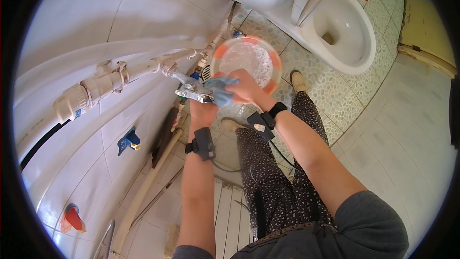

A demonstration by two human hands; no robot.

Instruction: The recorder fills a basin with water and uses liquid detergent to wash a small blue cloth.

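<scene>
A wet light blue cloth (222, 90) is bunched beside the metal tap (195, 91), above the near rim of a basin. My right hand (244, 86) is closed on the cloth's right side. Under the tap is my left hand (203, 108), at the cloth's lower left; the tap's lever covers its fingers, so I cannot see how they grip. The orange and white basin (273, 60) stands on the floor and holds water with white foam. Both wrists wear black straps with small dark boxes.
Along the tiled left wall runs a white pipe (139, 70) feeding the tap. A white toilet (366, 50) stands at the far right. Blue (128, 141) and red hooks (73, 219) stick to the wall. A floor drain (206, 73) lies left of the basin. Long poles (143, 196) lean at lower left.
</scene>
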